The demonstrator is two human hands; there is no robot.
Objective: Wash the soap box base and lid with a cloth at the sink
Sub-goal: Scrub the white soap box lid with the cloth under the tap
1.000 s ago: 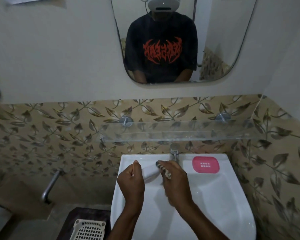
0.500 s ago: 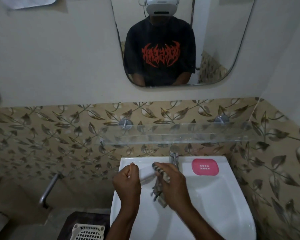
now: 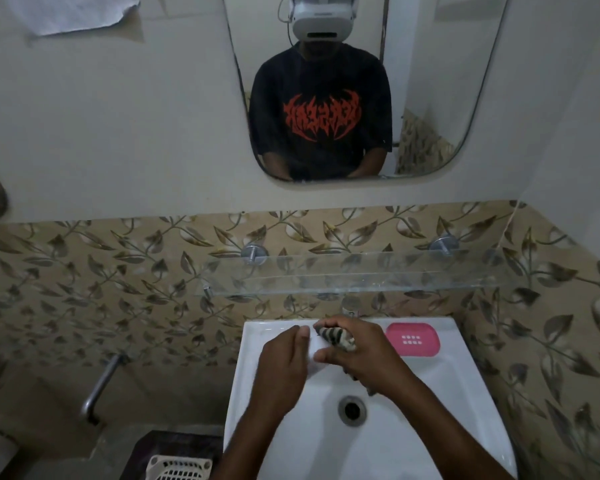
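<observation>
Over the back of the white sink (image 3: pixel 248 372), my left hand (image 3: pixel 283 363) grips a pale, see-through soap box lid (image 3: pixel 314 356), mostly hidden between my hands. My right hand (image 3: pixel 366 355) is closed on a striped cloth (image 3: pixel 336 336) and presses it against the lid's right end. A bit of cloth pokes out under my right wrist. The pink soap box base (image 3: pixel 413 339) lies flat on the sink's back right ledge, just right of my right hand and apart from it.
The tap (image 3: pixel 351 306) stands behind my hands, under a glass shelf (image 3: pixel 343 277). The drain (image 3: pixel 352 409) is below my hands. A white plastic basket (image 3: pixel 179 469) sits on the floor to the left, near a metal pipe (image 3: pixel 97 386). A mirror (image 3: pixel 430 98) hangs above.
My left hand went from a fist to lying flatter over the lid. The cloth that hung down is now bunched at my right hand's fingers. The view tilted down, showing the drain.
</observation>
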